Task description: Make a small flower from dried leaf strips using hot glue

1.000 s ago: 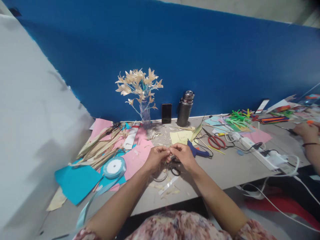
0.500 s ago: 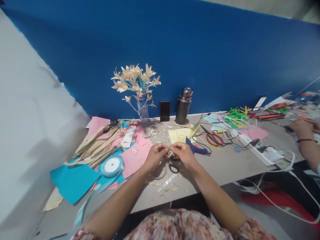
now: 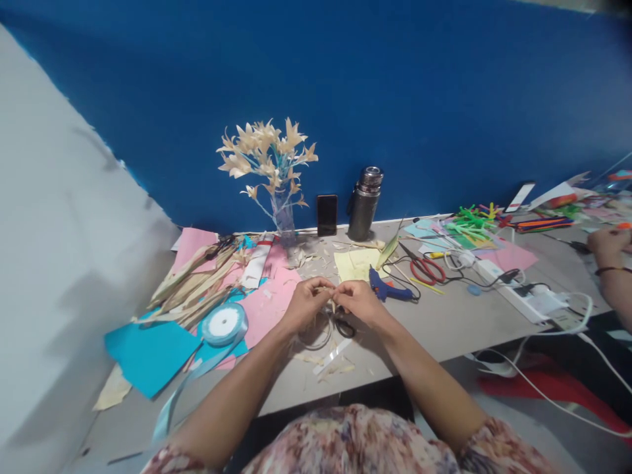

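My left hand [image 3: 307,304] and my right hand [image 3: 363,304] meet over the desk, fingertips pinched together. Between them is a small piece of pale dried husk [image 3: 333,307], mostly covered by the fingers. Below the hands lie black-handled scissors [image 3: 344,327], partly hidden, and a loop of thin pale wire [image 3: 316,342]. Husk scraps [image 3: 345,368] and a clear strip [image 3: 332,359] are scattered nearer my body. A blue glue gun [image 3: 392,288] rests just right of my right hand. Behind the hands is a yellow paper sheet [image 3: 353,264].
Husk flowers [image 3: 266,145] stand in a clear vase [image 3: 283,217], beside a phone [image 3: 326,216] and a flask [image 3: 364,205]. At left are dried husks [image 3: 197,289] and a ribbon spool [image 3: 224,322]. Red scissors [image 3: 427,270], a power strip [image 3: 503,289] and a co-worker's hand [image 3: 607,245] are right.
The fingers have shifted slightly around the husk piece, with the right hand's fingers now more curled over it. The co-worker's hand at right has moved a little. The camera view has tilted slightly.
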The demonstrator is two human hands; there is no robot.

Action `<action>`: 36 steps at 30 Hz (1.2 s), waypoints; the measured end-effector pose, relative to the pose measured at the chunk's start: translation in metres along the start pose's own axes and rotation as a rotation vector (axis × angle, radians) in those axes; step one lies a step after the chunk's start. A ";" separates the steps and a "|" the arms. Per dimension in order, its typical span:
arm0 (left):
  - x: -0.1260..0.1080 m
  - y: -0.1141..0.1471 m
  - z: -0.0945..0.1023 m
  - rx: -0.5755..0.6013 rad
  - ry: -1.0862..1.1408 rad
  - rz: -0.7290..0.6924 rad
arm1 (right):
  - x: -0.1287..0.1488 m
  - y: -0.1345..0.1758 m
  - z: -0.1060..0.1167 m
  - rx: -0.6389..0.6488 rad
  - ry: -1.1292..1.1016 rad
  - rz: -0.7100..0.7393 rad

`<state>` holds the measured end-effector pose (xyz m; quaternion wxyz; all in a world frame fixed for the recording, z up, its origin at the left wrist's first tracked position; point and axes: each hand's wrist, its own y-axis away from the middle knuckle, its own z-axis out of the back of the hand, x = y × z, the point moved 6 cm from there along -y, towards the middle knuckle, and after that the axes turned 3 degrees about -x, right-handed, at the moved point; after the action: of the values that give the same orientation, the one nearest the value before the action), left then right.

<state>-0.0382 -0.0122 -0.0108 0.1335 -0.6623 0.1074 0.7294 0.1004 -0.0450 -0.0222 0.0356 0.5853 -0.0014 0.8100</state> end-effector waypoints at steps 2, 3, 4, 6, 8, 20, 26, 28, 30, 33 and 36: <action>0.001 -0.001 0.001 -0.012 0.009 -0.002 | -0.001 0.000 -0.001 0.012 0.056 0.013; 0.003 -0.002 0.001 -0.011 0.032 0.012 | -0.001 0.000 0.000 0.017 0.090 0.020; 0.005 -0.002 0.001 -0.005 0.068 0.039 | -0.001 0.000 0.002 0.019 0.130 0.026; 0.010 -0.003 0.000 0.015 0.172 0.115 | -0.001 0.001 0.012 0.001 0.230 0.040; 0.015 -0.005 0.002 0.007 0.282 0.176 | -0.003 0.003 0.032 -0.064 0.365 0.053; 0.015 -0.034 0.013 -0.117 0.239 0.236 | -0.044 0.013 0.114 -0.143 1.084 0.112; 0.014 -0.099 -0.020 -0.075 0.131 0.324 | -0.049 0.010 0.106 -0.124 1.121 0.125; 0.024 -0.118 -0.033 -0.069 0.108 0.397 | -0.050 0.009 0.105 -0.135 1.112 0.130; 0.034 -0.130 -0.043 -0.078 0.096 0.456 | -0.053 0.008 0.105 -0.145 1.095 0.138; 0.047 -0.139 -0.048 -0.109 0.109 0.498 | -0.058 0.007 0.109 -0.153 1.050 0.167; 0.056 -0.142 -0.045 -0.130 0.150 0.522 | -0.061 0.010 0.116 -0.141 0.973 0.222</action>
<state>0.0475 0.1093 -0.0683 -0.1101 -0.6717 0.2367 0.6933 0.2285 -0.0631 -0.0427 -0.0149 0.1326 -0.1015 0.9858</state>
